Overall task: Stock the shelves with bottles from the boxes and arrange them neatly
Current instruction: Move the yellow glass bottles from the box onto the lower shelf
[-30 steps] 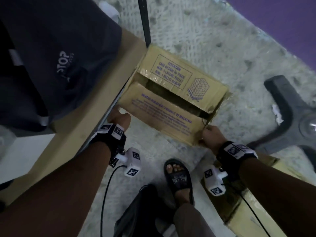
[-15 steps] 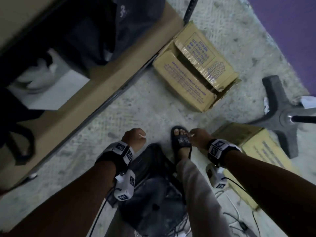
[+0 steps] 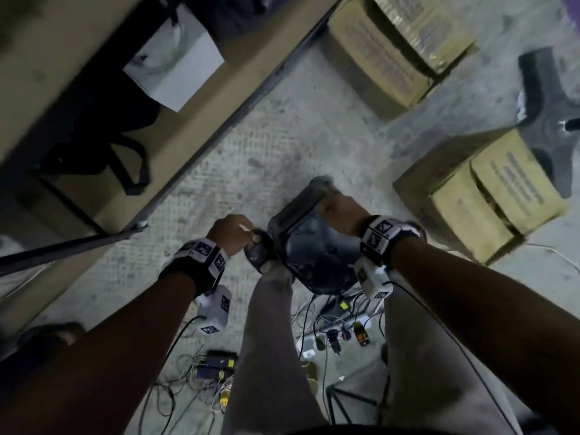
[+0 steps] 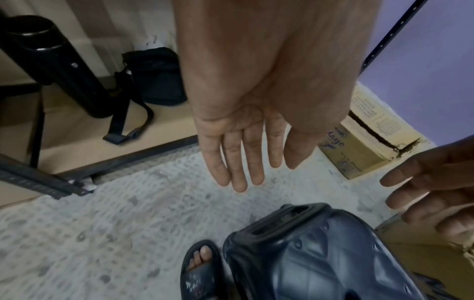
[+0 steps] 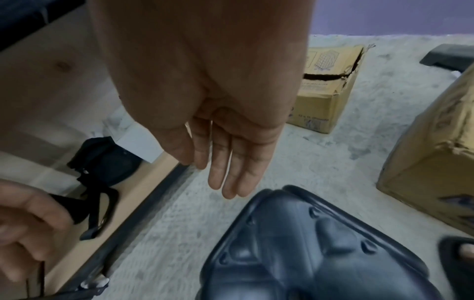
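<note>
Left side: low tan wooden shelf (image 3: 175, 142) holds a black strapped bag (image 4: 153, 77), a black cylinder (image 4: 54, 65) and a white box (image 3: 174, 70); no bottles visible on it.
Left hand (image 4: 246, 146): fingers straight and spread slightly, palm empty, hanging over the grey speckled floor (image 3: 251, 146).
Centre: dark moulded plastic case (image 5: 302, 247) on the floor by the person's sandalled foot (image 4: 197, 270), not part of the job as far as I can tell.
Right hand (image 5: 225, 154): fingers straight, close together, empty, just above that case, not touching it.
Right side: two brown cardboard boxes, far box (image 3: 398, 48) near the shelf end with a split top seam, near box (image 3: 483, 196) with flaps mostly closed. Bottles presumably inside; none seen.
Progress estimate: essentially zero. Left: open a box, pull bottles, shelve, line them up.
</note>
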A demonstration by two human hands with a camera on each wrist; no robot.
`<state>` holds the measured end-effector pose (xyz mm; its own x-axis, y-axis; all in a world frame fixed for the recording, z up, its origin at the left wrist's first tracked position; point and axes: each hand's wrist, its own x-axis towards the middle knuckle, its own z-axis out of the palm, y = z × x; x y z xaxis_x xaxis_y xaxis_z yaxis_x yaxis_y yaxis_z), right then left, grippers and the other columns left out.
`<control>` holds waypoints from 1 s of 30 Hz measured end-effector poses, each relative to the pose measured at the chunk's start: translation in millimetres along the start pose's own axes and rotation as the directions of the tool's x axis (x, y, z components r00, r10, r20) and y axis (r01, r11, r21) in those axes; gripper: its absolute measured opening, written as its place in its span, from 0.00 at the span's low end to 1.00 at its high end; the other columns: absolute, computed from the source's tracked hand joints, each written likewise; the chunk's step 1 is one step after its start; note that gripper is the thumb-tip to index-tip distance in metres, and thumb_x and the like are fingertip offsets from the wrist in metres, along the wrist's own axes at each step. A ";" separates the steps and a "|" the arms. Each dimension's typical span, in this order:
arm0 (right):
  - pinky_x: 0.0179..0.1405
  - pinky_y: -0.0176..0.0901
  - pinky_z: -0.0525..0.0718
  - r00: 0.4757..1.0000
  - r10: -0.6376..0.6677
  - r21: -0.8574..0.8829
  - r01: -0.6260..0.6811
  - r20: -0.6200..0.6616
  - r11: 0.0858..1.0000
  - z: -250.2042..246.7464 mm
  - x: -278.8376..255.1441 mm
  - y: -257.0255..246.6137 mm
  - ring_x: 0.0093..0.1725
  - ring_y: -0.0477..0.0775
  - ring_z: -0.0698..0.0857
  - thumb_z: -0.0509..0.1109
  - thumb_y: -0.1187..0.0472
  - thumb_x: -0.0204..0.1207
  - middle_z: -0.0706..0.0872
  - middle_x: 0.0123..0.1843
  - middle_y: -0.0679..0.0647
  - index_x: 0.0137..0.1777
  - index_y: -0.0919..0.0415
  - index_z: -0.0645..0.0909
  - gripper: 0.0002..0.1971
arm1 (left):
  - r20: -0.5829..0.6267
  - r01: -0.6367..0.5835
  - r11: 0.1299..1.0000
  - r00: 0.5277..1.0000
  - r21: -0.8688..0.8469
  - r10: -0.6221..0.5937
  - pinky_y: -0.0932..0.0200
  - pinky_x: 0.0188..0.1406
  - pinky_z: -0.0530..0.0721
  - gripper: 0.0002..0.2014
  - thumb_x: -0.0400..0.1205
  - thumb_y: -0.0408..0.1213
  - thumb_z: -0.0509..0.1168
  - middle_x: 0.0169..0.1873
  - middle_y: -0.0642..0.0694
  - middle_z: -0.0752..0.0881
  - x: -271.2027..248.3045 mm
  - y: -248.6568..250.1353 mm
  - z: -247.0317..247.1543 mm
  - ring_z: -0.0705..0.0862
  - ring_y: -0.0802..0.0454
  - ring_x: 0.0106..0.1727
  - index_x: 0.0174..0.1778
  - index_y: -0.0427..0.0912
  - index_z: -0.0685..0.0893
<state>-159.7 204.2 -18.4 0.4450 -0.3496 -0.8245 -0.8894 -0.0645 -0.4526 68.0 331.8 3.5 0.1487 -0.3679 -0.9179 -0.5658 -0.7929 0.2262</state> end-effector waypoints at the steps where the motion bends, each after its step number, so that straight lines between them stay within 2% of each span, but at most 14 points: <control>1: 0.56 0.55 0.77 1.000 0.003 0.028 -0.003 0.002 1.000 3.7 -3.4 10.7 0.49 0.62 0.81 0.60 0.65 0.84 0.87 0.53 0.66 0.54 0.74 0.85 0.14 | 0.007 -0.002 1.000 1.000 0.007 0.002 0.55 0.47 0.80 0.14 0.84 0.41 0.64 0.60 0.38 0.84 -1.5 4.7 10.2 0.83 0.39 0.57 0.64 0.41 0.83; 3: 0.51 0.55 0.78 1.000 0.024 0.078 -0.024 -0.005 0.997 9.6 -9.3 44.2 0.46 0.61 0.81 0.60 0.64 0.84 0.85 0.45 0.62 0.45 0.71 0.84 0.14 | 0.035 -0.021 0.999 0.999 0.038 0.019 0.54 0.47 0.81 0.13 0.85 0.38 0.63 0.58 0.36 0.85 1.4 22.2 34.8 0.83 0.38 0.56 0.61 0.38 0.85; 5: 0.55 0.53 0.79 0.997 0.070 0.146 -0.067 -0.018 0.987 12.2 -16.4 91.3 0.48 0.58 0.81 0.62 0.64 0.83 0.85 0.45 0.57 0.45 0.66 0.85 0.12 | 0.062 -0.051 0.995 0.997 0.083 0.046 0.50 0.48 0.81 0.10 0.84 0.35 0.63 0.55 0.35 0.86 11.8 46.3 63.7 0.84 0.37 0.54 0.55 0.34 0.86; 7: 0.57 0.52 0.79 0.989 0.139 0.269 -0.123 -0.042 0.955 11.5 -24.6 146.7 0.50 0.57 0.83 0.64 0.65 0.81 0.88 0.49 0.60 0.48 0.66 0.88 0.10 | 0.088 -0.075 0.986 0.994 0.149 0.062 0.49 0.49 0.80 0.09 0.84 0.33 0.62 0.55 0.35 0.86 28.9 74.5 96.3 0.83 0.34 0.56 0.53 0.35 0.86; 9: 0.50 0.54 0.83 0.973 0.227 0.426 -0.191 -0.035 0.884 9.3 -37.4 209.5 0.46 0.62 0.86 0.64 0.68 0.80 0.89 0.47 0.65 0.44 0.68 0.86 0.10 | 0.125 -0.100 0.964 0.990 0.247 0.070 0.51 0.49 0.81 0.09 0.85 0.33 0.60 0.57 0.35 0.85 50.2 108.0 132.8 0.83 0.34 0.56 0.50 0.35 0.85; 11: 0.48 0.58 0.84 0.942 0.333 0.612 -0.248 -0.028 0.751 5.0 -56.5 278.1 0.45 0.66 0.86 0.63 0.71 0.81 0.88 0.45 0.67 0.42 0.69 0.84 0.10 | 0.174 -0.162 0.930 0.979 0.330 0.109 0.57 0.45 0.81 0.09 0.85 0.31 0.59 0.53 0.32 0.86 75.4 151.5 174.1 0.84 0.35 0.53 0.47 0.34 0.84; 13: 0.46 0.54 0.86 0.895 0.444 0.776 -0.255 -0.036 0.577 -1.7 -75.0 339.4 0.43 0.62 0.84 0.62 0.70 0.84 0.85 0.43 0.65 0.41 0.66 0.82 0.11 | 0.218 -0.271 0.853 0.957 0.446 0.190 0.55 0.43 0.78 0.09 0.84 0.31 0.60 0.47 0.36 0.86 97.8 197.2 208.1 0.84 0.37 0.49 0.50 0.38 0.86; 15: 0.34 0.44 0.84 0.839 0.543 0.939 -0.212 0.033 0.270 -10.6 -93.3 399.6 0.36 0.62 0.82 0.59 0.68 0.85 0.81 0.39 0.66 0.42 0.65 0.80 0.12 | 0.211 -0.366 0.805 0.930 0.467 0.300 0.53 0.41 0.76 0.10 0.82 0.32 0.59 0.41 0.39 0.84 117.4 251.4 240.9 0.83 0.39 0.43 0.46 0.44 0.86; 16: 0.32 0.42 0.82 0.807 0.588 0.977 -0.167 0.060 0.129 -14.6 -101.4 425.3 0.34 0.61 0.82 0.59 0.69 0.85 0.81 0.38 0.66 0.44 0.66 0.80 0.11 | 0.189 -0.410 0.800 0.912 0.437 0.365 0.52 0.43 0.79 0.12 0.81 0.32 0.58 0.42 0.37 0.86 127.0 277.7 256.5 0.84 0.38 0.43 0.46 0.40 0.88; 20: 0.37 0.47 0.86 0.635 0.772 0.992 0.094 0.009 -0.089 -24.0 -112.5 504.2 0.37 0.62 0.88 0.63 0.73 0.81 0.86 0.43 0.64 0.57 0.68 0.81 0.08 | 0.086 -0.575 0.707 0.797 0.413 0.598 0.47 0.51 0.86 0.12 0.81 0.30 0.60 0.49 0.36 0.89 159.7 365.9 305.8 0.86 0.37 0.50 0.54 0.37 0.88; 21: 0.40 0.48 0.88 0.645 0.764 0.966 0.186 0.017 -0.179 -25.8 -111.3 517.0 0.41 0.62 0.89 0.64 0.73 0.81 0.86 0.44 0.63 0.57 0.67 0.80 0.08 | 0.074 -0.604 0.657 0.759 0.451 0.647 0.46 0.50 0.85 0.11 0.81 0.30 0.60 0.49 0.36 0.89 167.4 381.5 314.9 0.85 0.37 0.52 0.54 0.37 0.87; 24: 0.64 0.51 0.83 0.780 0.625 0.815 0.366 -0.006 -0.449 -30.7 -100.5 543.1 0.53 0.60 0.87 0.60 0.70 0.83 0.80 0.49 0.56 0.50 0.61 0.75 0.05 | 0.085 -0.563 0.495 0.712 0.661 0.697 0.44 0.49 0.82 0.12 0.79 0.31 0.61 0.54 0.35 0.81 186.7 412.4 335.2 0.76 0.37 0.62 0.55 0.39 0.84; 27: 0.75 0.54 0.76 0.830 0.555 0.727 0.410 -0.049 -0.550 -36.4 -87.3 550.8 0.69 0.60 0.81 0.56 0.70 0.83 0.78 0.63 0.53 0.60 0.60 0.73 0.10 | 0.198 -0.496 0.254 0.689 0.830 0.697 0.41 0.56 0.78 0.15 0.76 0.32 0.62 0.59 0.34 0.75 195.0 424.3 346.6 0.70 0.35 0.67 0.58 0.38 0.83; 30: 0.70 0.55 0.79 0.832 0.550 0.649 0.456 -0.069 -0.608 -44.7 -80.7 551.9 0.69 0.59 0.81 0.51 0.75 0.81 0.80 0.69 0.54 0.73 0.59 0.71 0.24 | 0.307 -0.483 0.053 0.633 0.874 0.711 0.37 0.65 0.72 0.17 0.72 0.32 0.63 0.66 0.36 0.71 204.5 431.2 349.7 0.65 0.35 0.74 0.58 0.40 0.81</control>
<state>-691.1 155.1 -186.4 -0.1266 -0.3910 -0.9116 0.8123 0.4866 -0.3215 -429.2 84.6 -200.7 -0.5568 -0.6477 -0.5201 -0.8107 0.5602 0.1703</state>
